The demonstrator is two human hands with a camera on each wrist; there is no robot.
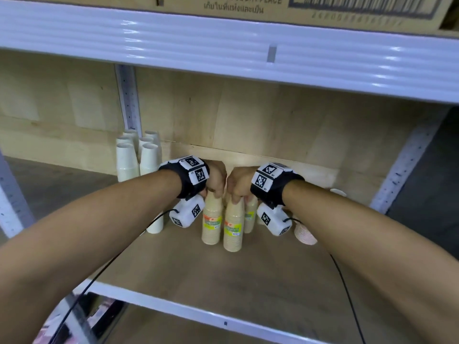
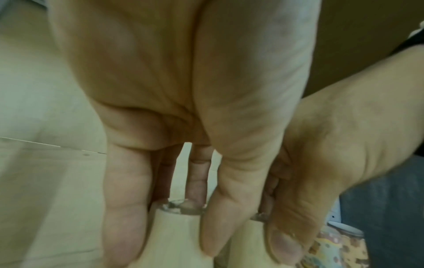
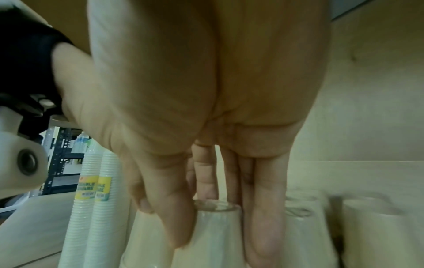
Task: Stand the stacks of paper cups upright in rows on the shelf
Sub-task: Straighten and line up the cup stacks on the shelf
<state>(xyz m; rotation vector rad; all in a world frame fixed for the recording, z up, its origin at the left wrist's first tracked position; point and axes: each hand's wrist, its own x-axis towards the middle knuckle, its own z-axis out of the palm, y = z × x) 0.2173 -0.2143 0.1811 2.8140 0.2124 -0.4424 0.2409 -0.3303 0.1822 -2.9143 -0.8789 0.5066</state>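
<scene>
- Left hand (image 1: 216,178): fingers curled down over the top of an upright brown cup stack (image 1: 211,220), gripping it.
- Right hand (image 1: 238,182): fingers wrapped round the top of the adjacent brown stack (image 1: 233,227).
- Both stacks stand mid-shelf (image 1: 248,276), touching.
- White cup stacks (image 1: 137,155): upright rows, rear left.

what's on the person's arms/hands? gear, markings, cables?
Bare forearms, no sleeves or gloves. The left hand and right hand each have a black wrist strap carrying white blocks printed with black square fiducial tags, and a white camera pod slung beneath. A thin black cable trails from each pod.
</scene>
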